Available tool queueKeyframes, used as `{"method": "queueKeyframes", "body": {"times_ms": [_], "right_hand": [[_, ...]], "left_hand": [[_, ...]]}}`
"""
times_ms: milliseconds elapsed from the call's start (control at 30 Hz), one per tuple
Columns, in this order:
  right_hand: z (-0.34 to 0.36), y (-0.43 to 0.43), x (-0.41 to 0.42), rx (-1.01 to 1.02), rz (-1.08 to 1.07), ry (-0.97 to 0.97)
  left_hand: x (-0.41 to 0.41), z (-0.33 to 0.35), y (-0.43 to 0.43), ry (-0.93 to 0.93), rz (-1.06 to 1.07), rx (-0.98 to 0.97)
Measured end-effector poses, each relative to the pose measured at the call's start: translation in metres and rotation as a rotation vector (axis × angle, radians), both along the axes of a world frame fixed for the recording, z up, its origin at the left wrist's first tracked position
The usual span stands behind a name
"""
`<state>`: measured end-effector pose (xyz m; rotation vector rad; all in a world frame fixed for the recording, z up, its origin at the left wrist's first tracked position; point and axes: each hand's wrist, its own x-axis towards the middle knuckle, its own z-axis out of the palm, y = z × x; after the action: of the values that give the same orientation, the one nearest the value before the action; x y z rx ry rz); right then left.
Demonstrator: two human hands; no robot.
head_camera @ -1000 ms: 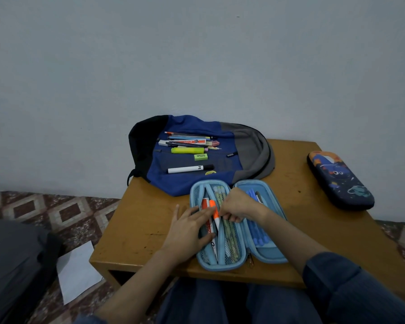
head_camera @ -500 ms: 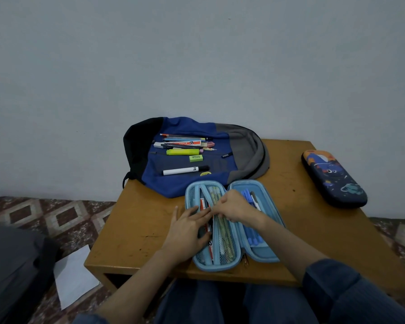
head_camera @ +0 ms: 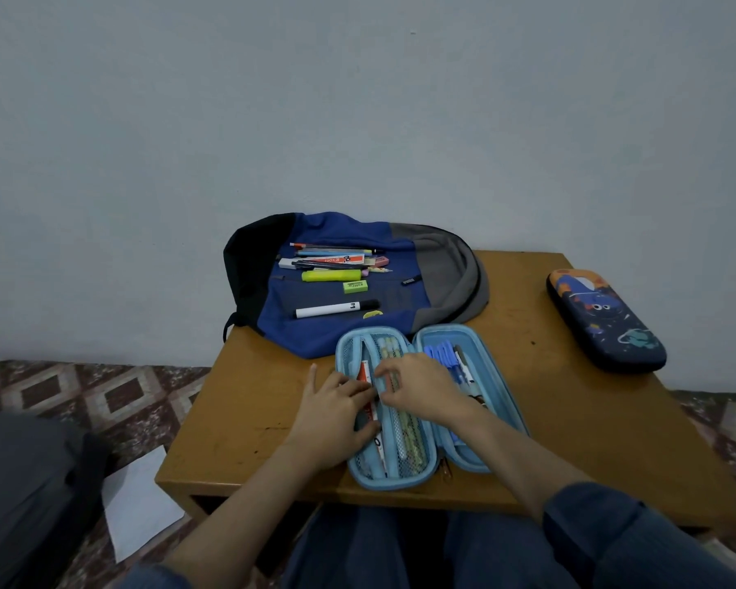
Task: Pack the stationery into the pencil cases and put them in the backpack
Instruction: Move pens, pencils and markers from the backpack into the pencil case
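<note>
1. Close to the near edge of the desk [head_camera: 570, 418] lies the light blue pencil case [head_camera: 425, 478], opened flat into two halves.
2. The left hand [head_camera: 332, 414] rests on the case's left half with its fingers fairly straight and spread. It touches a red-and-white pen [head_camera: 364, 371] lying lengthwise in that half, and it grips nothing.
3. The right hand [head_camera: 421, 386] reaches over the middle divider with its fingers bent downward. Its fingertips meet the left hand's at the same pen, but whether they pinch it cannot be told.
4. Blue pens [head_camera: 440, 348] sit in the case's right half, partly hidden by the right wrist.
5. The backpack [head_camera: 438, 269], blue, grey and black, lies flat at the far side of the desk against the wall, its near edge just beside the open case.
6. Loose stationery lies on the backpack: a white marker [head_camera: 332, 309], a yellow highlighter [head_camera: 330, 275], a green eraser [head_camera: 355, 286], a pink eraser [head_camera: 381, 261] and a row of pens and pencils.
7. A dark pencil case [head_camera: 604, 320] with a space print lies closed on the desk's right side, well apart from the blue one.
8. On the patterned floor [head_camera: 60, 388] left of the desk lie a white sheet of paper [head_camera: 141, 503] and a dark bag [head_camera: 26, 495].
</note>
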<state>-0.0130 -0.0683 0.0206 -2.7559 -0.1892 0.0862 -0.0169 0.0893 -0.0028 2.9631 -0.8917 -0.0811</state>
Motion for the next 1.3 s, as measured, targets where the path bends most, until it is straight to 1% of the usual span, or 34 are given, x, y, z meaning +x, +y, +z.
{"method": "queueKeyframes", "body": {"times_ms": [67, 200, 367, 667, 733, 833, 867, 900, 967, 1000, 1067, 1133, 1200, 1300], "right_hand": [[0.001, 0.001, 0.000, -0.036, 0.002, -0.011], [-0.001, 0.003, -0.001, -0.036, -0.010, -0.033], [-0.001, 0.002, -0.001, -0.021, -0.003, -0.033], [-0.004, -0.001, 0.003, 0.022, -0.009, 0.009], [-0.004, -0.001, 0.004, 0.070, -0.017, 0.037], [0.001, -0.004, 0.010, 0.190, -0.047, 0.042], [0.002, -0.005, 0.014, 0.221, -0.054, 0.026], [0.004, -0.006, 0.018, 0.242, -0.061, 0.008], [0.008, -0.005, 0.029, 0.264, -0.084, -0.023], [0.010, -0.003, 0.037, 0.269, -0.095, -0.042], [0.013, 0.001, 0.050, 0.264, -0.114, -0.066], [0.015, 0.006, 0.063, 0.244, -0.150, -0.084], [0.015, 0.011, 0.075, 0.197, -0.195, -0.100], [0.014, 0.016, 0.092, 0.122, -0.235, -0.132]], "left_hand": [[0.001, 0.003, 0.000, -0.013, -0.016, 0.042], [0.001, 0.004, 0.002, -0.035, -0.025, 0.085], [0.003, 0.000, 0.006, -0.004, 0.013, 0.070], [0.010, 0.002, 0.004, -0.059, -0.017, 0.053], [0.010, 0.000, 0.008, -0.033, -0.014, -0.044], [0.020, -0.001, 0.019, 0.016, 0.053, -0.364], [0.025, -0.002, 0.024, 0.005, 0.094, -0.428], [0.031, -0.002, 0.029, -0.021, 0.134, -0.444], [0.044, -0.004, 0.041, -0.052, 0.217, -0.375], [0.052, -0.006, 0.047, -0.037, 0.257, -0.323], [0.061, -0.015, 0.056, 0.040, 0.305, -0.221], [0.064, -0.027, 0.058, 0.107, 0.307, -0.148], [0.063, -0.039, 0.058, 0.094, 0.304, -0.124], [0.062, -0.049, 0.057, 0.046, 0.303, -0.165]]}}
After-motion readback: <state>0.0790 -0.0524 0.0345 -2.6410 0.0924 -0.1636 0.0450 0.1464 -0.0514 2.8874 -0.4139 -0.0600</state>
